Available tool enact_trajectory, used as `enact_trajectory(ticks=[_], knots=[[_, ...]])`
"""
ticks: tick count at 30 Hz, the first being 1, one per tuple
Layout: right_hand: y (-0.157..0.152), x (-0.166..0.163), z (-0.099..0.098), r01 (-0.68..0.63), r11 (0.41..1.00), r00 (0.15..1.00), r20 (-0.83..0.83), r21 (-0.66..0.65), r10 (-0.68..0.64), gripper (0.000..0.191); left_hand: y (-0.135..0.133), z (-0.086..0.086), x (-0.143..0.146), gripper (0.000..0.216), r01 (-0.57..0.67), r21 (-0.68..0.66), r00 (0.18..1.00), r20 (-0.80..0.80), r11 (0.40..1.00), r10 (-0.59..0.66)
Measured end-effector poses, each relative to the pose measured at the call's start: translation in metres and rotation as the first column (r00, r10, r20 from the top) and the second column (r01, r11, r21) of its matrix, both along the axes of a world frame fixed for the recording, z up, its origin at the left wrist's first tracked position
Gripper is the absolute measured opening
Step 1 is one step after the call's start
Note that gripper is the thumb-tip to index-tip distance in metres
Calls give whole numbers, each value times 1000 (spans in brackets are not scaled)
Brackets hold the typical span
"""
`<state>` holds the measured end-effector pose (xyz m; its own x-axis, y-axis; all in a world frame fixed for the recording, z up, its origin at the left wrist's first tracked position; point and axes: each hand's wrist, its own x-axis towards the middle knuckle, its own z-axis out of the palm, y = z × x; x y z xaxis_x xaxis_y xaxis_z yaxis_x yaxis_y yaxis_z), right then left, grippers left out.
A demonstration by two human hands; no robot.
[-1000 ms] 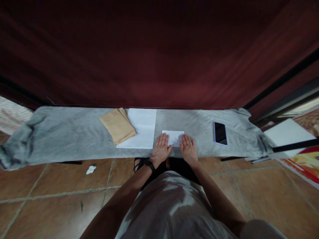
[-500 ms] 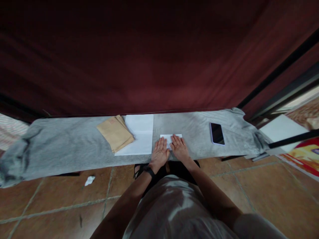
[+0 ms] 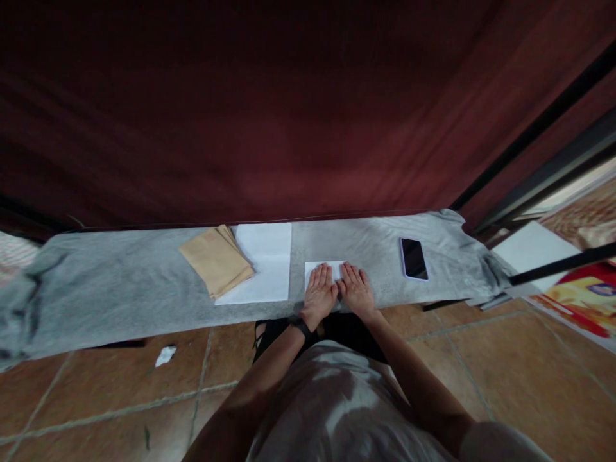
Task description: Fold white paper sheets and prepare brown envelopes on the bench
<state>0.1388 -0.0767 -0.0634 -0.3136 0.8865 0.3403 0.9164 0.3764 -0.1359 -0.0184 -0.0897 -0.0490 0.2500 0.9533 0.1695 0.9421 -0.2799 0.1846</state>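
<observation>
A small folded white paper (image 3: 315, 267) lies on the grey cloth (image 3: 120, 282) that covers a long low bench. My left hand (image 3: 319, 294) rests flat on the paper's left half, fingers stretched out; a dark band circles that wrist. My right hand (image 3: 357, 290) lies flat on its right half, fingers together and extended. The two hands are side by side and almost touch. Most of the paper is hidden under them.
A stack of tan envelopes (image 3: 216, 259) overlaps a sheet of white paper (image 3: 262, 263) to the left. A phone (image 3: 414, 258) lies face up to the right. A dark red curtain hangs behind. A crumpled scrap (image 3: 165, 355) sits on the tiled floor.
My hands have drawn together over the folded paper, closing the gap between them; more of the paper is now covered. The view has shifted slightly.
</observation>
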Motion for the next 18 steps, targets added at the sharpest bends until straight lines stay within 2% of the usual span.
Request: enact_trajectory(ticks=[4, 9, 18], knots=[[0, 1, -1, -4, 1000, 1000, 10, -6, 4, 52, 5, -3, 0, 62, -12, 17, 1000, 14, 1000, 12], [0, 0, 0, 6, 1000, 1000, 10, -9, -6, 53, 1, -7, -21, 63, -86, 10, 996, 15, 996, 86], [-1, -3, 5, 27, 1000, 1000, -13, -6, -27, 53, -14, 4, -41, 61, -121, -21, 992, -23, 992, 121]])
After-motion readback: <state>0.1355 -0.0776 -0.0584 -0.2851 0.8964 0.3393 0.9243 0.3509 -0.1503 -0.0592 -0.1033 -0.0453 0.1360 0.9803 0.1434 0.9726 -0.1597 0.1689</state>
